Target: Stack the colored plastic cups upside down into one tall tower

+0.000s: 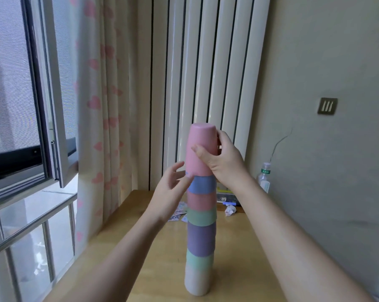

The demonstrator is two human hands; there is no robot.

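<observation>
Cups stand nested upside down, 7 tall, mid-desk (238,269). Right hand (223,158) grips the pink top cup (200,149), seemingly not fully seated; left hand (173,184), fingers spread, touches its rim. No loose cups visible.

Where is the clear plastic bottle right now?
In the head view, the clear plastic bottle stands at the table's far right corner against the wall, right of the cup tower, behind the right forearm.

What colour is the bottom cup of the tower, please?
The bottom plastic cup is off-white or cream, seen in the head view, standing upside down on the wooden table.
</observation>
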